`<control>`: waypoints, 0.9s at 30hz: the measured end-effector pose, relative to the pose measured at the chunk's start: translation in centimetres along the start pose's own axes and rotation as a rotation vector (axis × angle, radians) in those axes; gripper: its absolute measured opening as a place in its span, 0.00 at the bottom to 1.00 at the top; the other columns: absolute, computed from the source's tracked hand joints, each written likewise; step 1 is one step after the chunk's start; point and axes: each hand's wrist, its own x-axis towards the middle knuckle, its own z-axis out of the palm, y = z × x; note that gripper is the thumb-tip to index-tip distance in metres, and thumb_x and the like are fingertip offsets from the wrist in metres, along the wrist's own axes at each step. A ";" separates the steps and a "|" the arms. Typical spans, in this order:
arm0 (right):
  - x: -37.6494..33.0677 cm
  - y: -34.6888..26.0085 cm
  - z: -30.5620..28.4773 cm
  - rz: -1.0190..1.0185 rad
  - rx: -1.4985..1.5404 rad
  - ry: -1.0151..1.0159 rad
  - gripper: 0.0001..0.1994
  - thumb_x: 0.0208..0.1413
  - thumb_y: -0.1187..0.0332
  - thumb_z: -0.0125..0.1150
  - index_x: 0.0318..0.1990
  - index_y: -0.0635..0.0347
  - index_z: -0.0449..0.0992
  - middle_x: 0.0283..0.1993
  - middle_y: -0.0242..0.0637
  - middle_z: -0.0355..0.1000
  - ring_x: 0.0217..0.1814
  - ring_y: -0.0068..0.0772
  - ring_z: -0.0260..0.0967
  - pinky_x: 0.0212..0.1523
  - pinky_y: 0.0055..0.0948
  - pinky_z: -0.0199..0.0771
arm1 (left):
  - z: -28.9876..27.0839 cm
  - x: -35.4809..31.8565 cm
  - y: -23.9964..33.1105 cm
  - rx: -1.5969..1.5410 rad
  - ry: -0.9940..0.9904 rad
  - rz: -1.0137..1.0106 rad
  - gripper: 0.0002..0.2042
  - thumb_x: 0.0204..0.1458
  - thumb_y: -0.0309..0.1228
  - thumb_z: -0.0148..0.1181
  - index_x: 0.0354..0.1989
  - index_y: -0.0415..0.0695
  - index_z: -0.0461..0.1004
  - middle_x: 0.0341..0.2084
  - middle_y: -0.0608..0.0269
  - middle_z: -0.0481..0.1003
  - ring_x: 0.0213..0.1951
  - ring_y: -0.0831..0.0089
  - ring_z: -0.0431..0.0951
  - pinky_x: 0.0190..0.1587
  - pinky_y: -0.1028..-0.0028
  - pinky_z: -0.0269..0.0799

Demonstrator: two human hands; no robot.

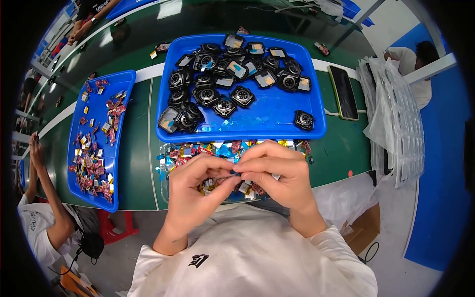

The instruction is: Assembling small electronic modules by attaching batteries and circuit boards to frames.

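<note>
My left hand [190,190] and my right hand [279,175] meet at the fingertips, just this side of a large blue tray [257,123]. Both are pinched around something small and dark; the fingers mostly cover it, so its kind cannot be told. Beneath them lies a clear plastic tray [164,190] full of small red, white, yellow and blue electronic parts [190,150], partly hidden by my hands. The blue tray holds many black smartwatch cases [242,97], some with round sensor backs up. One watch case [304,120] sits apart at its right front corner.
To the left, a second blue tray [116,81] holds scattered small circuit parts. A phone [343,93] in a green-edged case lies on the right, beside stacked clear plastic trays [396,119]. Another person's forearm [47,183] reaches in at far left. A red stool [116,227] stands below.
</note>
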 end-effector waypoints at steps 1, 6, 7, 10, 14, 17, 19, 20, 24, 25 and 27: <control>-0.1 -0.1 0.1 0.046 0.013 0.016 0.09 0.42 0.80 0.66 0.34 0.65 0.80 0.30 0.38 0.74 0.30 0.24 0.69 0.26 0.19 0.67 | -0.4 0.3 -0.2 0.192 -0.029 0.073 0.08 0.45 0.17 0.62 0.34 0.35 0.73 0.27 0.63 0.75 0.29 0.80 0.75 0.31 0.80 0.72; -0.4 0.1 0.1 0.130 0.004 0.020 0.08 0.45 0.79 0.65 0.35 0.64 0.81 0.31 0.37 0.73 0.31 0.25 0.69 0.27 0.20 0.67 | -0.1 0.0 -0.2 0.257 -0.039 -0.039 0.05 0.48 0.20 0.61 0.34 0.35 0.75 0.26 0.62 0.76 0.28 0.81 0.75 0.29 0.81 0.72; -0.4 0.1 0.2 0.120 0.005 0.044 0.08 0.45 0.79 0.64 0.35 0.64 0.80 0.31 0.37 0.73 0.31 0.26 0.69 0.27 0.21 0.66 | 0.0 0.0 -0.2 0.143 -0.044 -0.119 0.05 0.48 0.20 0.61 0.34 0.34 0.75 0.27 0.61 0.77 0.28 0.81 0.75 0.30 0.81 0.72; -0.4 0.0 0.1 0.109 0.028 0.044 0.08 0.47 0.80 0.62 0.37 0.64 0.80 0.32 0.36 0.72 0.32 0.26 0.69 0.28 0.21 0.67 | 0.1 -0.1 -0.4 -0.009 -0.055 -0.133 0.04 0.48 0.18 0.60 0.33 0.34 0.75 0.28 0.61 0.76 0.30 0.81 0.75 0.32 0.81 0.72; -0.6 -1.0 0.3 0.302 0.406 0.127 0.12 0.51 0.80 0.60 0.44 0.67 0.75 0.33 0.36 0.73 0.34 0.22 0.69 0.32 0.18 0.70 | -0.5 -0.2 -0.6 -0.193 -0.111 -0.138 0.04 0.49 0.17 0.60 0.33 0.33 0.74 0.28 0.62 0.75 0.32 0.80 0.74 0.34 0.81 0.71; -0.5 -1.2 0.0 0.376 0.555 0.128 0.15 0.53 0.80 0.59 0.48 0.68 0.70 0.33 0.36 0.72 0.34 0.20 0.68 0.33 0.17 0.72 | -0.2 0.0 -0.6 -0.180 -0.079 -0.106 0.03 0.49 0.17 0.59 0.32 0.33 0.74 0.27 0.62 0.75 0.31 0.81 0.74 0.33 0.81 0.71; -0.6 -0.7 -0.3 0.382 0.573 0.106 0.15 0.52 0.81 0.59 0.48 0.67 0.69 0.33 0.37 0.72 0.33 0.20 0.69 0.32 0.17 0.72 | -0.2 0.1 -0.5 -0.195 -0.094 -0.110 0.03 0.50 0.17 0.59 0.32 0.33 0.74 0.28 0.62 0.75 0.30 0.81 0.74 0.32 0.81 0.71; -0.6 -0.6 -0.5 0.390 0.591 0.083 0.15 0.52 0.81 0.59 0.47 0.67 0.67 0.33 0.37 0.72 0.33 0.19 0.69 0.32 0.16 0.72 | -0.2 0.2 -0.5 -0.211 -0.107 -0.117 0.02 0.50 0.18 0.59 0.32 0.33 0.73 0.28 0.62 0.75 0.30 0.81 0.73 0.32 0.81 0.71; -0.3 -0.7 -0.6 0.500 0.874 0.023 0.13 0.51 0.81 0.59 0.44 0.66 0.66 0.34 0.36 0.72 0.34 0.18 0.70 0.32 0.16 0.71 | -0.1 0.3 -0.9 -0.274 -0.118 -0.143 0.02 0.51 0.18 0.58 0.33 0.33 0.73 0.27 0.61 0.74 0.30 0.80 0.74 0.31 0.82 0.70; -0.3 -0.8 -0.5 0.554 0.878 0.061 0.14 0.50 0.81 0.61 0.43 0.65 0.64 0.33 0.38 0.72 0.31 0.19 0.69 0.29 0.15 0.70 | 0.0 0.4 -1.0 -0.278 -0.116 -0.140 0.02 0.52 0.19 0.57 0.33 0.33 0.72 0.28 0.61 0.74 0.30 0.80 0.74 0.31 0.82 0.70; -0.4 -0.5 -0.5 0.601 0.873 0.086 0.16 0.49 0.80 0.62 0.43 0.64 0.63 0.32 0.40 0.72 0.28 0.19 0.69 0.26 0.15 0.69 | 0.0 0.5 -1.4 -0.285 -0.108 -0.123 0.02 0.53 0.19 0.57 0.34 0.33 0.72 0.28 0.61 0.74 0.30 0.80 0.74 0.31 0.82 0.70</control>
